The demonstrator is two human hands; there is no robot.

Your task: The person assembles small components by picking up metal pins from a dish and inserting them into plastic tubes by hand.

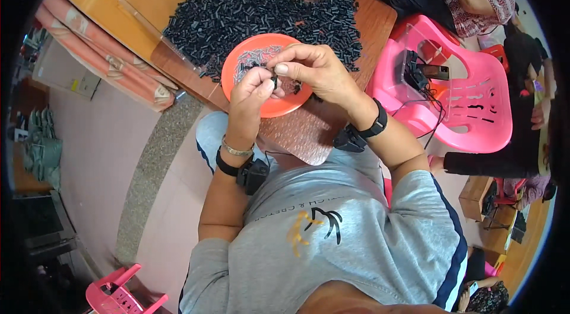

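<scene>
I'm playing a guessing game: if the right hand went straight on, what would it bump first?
Probably the left hand, with its small black piece: the right hand points toward it above the orange bowl. Whether they touch is unclear.

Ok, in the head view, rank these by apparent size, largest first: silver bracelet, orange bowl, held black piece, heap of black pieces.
1. Heap of black pieces
2. Orange bowl
3. Silver bracelet
4. Held black piece, partly hidden by fingers

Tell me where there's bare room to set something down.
Bare tabletop lies between the orange bowl and grey shirt, and right of the black pieces. Crowded: the bowl beneath the left hand and right hand, and the heaped pieces behind.
</scene>
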